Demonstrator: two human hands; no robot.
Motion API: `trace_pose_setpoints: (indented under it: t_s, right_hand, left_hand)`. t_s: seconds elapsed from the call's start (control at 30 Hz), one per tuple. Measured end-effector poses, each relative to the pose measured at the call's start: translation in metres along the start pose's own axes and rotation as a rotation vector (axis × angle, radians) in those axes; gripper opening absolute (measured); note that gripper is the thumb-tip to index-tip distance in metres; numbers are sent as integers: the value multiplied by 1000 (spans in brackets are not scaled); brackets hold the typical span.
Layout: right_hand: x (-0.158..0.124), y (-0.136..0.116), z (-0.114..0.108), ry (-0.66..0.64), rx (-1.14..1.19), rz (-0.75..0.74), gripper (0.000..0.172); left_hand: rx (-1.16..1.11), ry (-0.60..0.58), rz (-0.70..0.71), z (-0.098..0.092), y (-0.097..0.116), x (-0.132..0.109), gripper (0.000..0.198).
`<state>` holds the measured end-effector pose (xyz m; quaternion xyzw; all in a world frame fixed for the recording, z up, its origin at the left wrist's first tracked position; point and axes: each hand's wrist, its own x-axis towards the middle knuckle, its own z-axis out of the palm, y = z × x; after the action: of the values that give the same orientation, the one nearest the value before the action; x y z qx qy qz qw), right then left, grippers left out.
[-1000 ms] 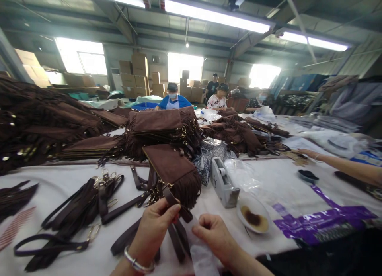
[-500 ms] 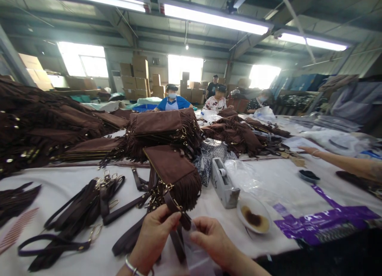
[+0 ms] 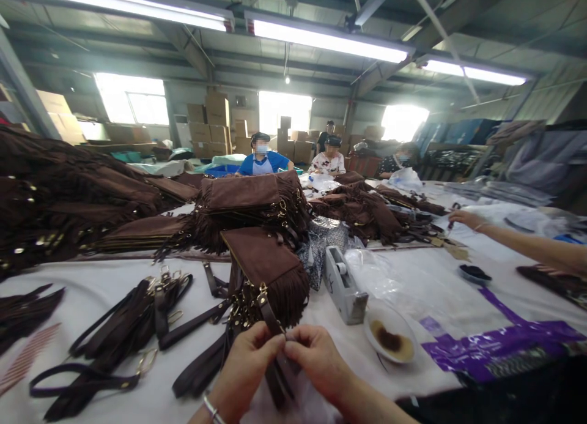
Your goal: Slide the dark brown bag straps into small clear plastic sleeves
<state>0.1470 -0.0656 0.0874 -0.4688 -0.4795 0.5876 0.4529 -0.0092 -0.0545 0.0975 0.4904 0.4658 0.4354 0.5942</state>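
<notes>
My left hand point(image 3: 245, 369) and my right hand point(image 3: 316, 360) meet at the bottom centre, both pinched on a dark brown strap point(image 3: 270, 317). The strap runs up to a brown suede fringed bag point(image 3: 268, 268) lying just beyond my fingers. A clear plastic bag point(image 3: 293, 399) lies under my hands, mostly hidden by them. I wear a metal bracelet point(image 3: 211, 407) on my left wrist.
Loose brown straps with metal clasps point(image 3: 132, 323) lie to the left. Stacks of fringed bags point(image 3: 247, 197) fill the table's middle and left. A grey tape dispenser point(image 3: 342, 283) and a white dish point(image 3: 389, 338) sit to the right. Another person's arm point(image 3: 513, 243) reaches in from the right.
My right hand has moved left to meet my left hand on the strap. The other person's arm at the right has lifted and reached further in.
</notes>
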Motion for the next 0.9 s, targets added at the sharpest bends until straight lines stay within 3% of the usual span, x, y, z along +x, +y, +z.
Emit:
trace_pose_setpoints:
  t_s: [0.1,0.2,0.33,0.43,0.7,0.9]
  right_hand:
    - [-3,2,-1,-35,16,34,20]
    - [-7,11,-4,-34,9,93,25]
    - [-5,16,-7,-9,-119,60,33]
    - [5,9,-8,48,-262,-1,43]
    - [63,-18,9,132,-362,-163,40]
    - [101,-16,18,204,-421,-210,40]
  left_hand:
    - [-336,-4,-234,-7,11,11,30]
    - [-530,89,-363,-14,21,31,27]
    - [-530,216,-310,-11,19,57,19]
    - [-514,241,-264,-4,15,65,18]
    - [-438,190,-230,3,14,61,23]
    - [-421,171,-147,-2,8,54,34]
